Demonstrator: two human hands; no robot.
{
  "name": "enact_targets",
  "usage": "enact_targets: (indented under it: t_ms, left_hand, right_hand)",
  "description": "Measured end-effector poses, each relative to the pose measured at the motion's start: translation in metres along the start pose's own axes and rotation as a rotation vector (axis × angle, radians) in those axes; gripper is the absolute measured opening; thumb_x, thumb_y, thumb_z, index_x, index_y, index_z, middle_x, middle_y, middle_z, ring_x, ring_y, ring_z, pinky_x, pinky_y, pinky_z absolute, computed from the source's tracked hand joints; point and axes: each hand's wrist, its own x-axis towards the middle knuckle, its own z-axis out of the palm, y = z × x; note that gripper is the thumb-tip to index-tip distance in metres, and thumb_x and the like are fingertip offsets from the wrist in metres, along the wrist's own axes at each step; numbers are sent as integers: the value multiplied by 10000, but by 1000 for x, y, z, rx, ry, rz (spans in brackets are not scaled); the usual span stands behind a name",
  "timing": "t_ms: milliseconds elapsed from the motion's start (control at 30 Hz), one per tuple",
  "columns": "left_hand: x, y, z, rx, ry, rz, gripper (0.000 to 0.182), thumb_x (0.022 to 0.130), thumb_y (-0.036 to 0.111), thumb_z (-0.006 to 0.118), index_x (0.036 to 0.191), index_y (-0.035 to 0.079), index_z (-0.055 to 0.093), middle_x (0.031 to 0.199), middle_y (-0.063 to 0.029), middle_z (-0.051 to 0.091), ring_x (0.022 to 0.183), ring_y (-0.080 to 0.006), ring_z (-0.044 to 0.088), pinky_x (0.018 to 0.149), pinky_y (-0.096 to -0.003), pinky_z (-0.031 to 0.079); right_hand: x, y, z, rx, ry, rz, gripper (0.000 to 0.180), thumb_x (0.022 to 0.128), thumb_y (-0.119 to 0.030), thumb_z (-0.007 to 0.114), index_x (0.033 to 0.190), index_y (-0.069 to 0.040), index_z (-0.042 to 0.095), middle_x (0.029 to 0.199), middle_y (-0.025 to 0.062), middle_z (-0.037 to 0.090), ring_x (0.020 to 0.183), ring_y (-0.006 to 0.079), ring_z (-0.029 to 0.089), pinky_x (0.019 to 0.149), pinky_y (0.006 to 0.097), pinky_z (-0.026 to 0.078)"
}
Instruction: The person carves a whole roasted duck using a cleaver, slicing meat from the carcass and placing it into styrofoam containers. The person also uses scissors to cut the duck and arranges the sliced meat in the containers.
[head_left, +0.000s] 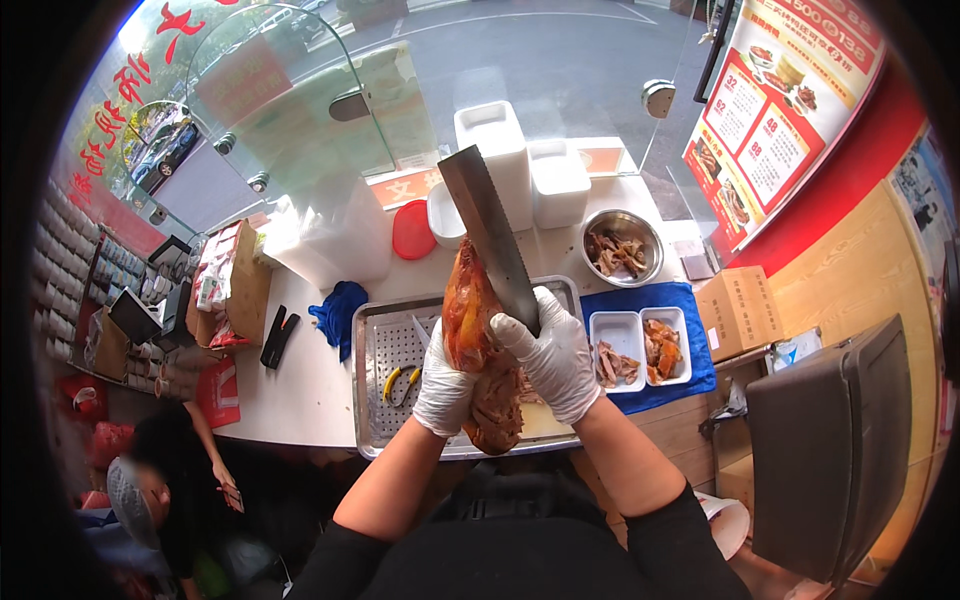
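Both my hands wear thin whitish gloves. My left hand (444, 386) grips a roasted bird (469, 322), likely a duck, held over a perforated metal tray (367, 337); its browned skin faces up and torn meat shows at the lower end. My right hand (551, 356) is closed around the lower part of a broad knife (484, 217), whose blade points up and away beside the bird; the handle is hidden in the glove. Under my hands a pale cutting board (547, 420) partly shows. Yellow-handled pliers or snips (401, 386) lie on the tray's left side.
Right of the tray, two white containers (643, 349) with meat stand on a blue cloth (694, 337), below a steel bowl (622, 247) of meat pieces. Stacked white containers (491, 165) stand behind. Left are a blue rag (341, 311), a black stapler (279, 337) and a seated person (172, 465).
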Motion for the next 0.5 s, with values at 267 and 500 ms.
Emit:
enact_targets:
  t_ms: [267, 500]
  left_hand:
    - [-6, -5, -7, 6, 114, 28, 648, 905, 269, 823, 1436, 100, 492, 1306, -42, 612, 1174, -173, 614, 1023, -353, 529]
    - [-1, -17, -26, 312, 250, 78, 611, 891, 178, 832, 1402, 83, 510, 1276, -52, 633, 1135, -179, 641, 1008, -357, 542]
  right_hand:
    - [-12, 7, 1, 546, -219, 297, 428, 1001, -464, 688, 1092, -48, 655, 712, -3, 624, 538, 48, 557, 496, 207, 455]
    - [-20, 2, -36, 702, -175, 284, 342, 1050, -418, 611, 948, -94, 575, 636, 1, 574, 454, 88, 533, 407, 228, 447]
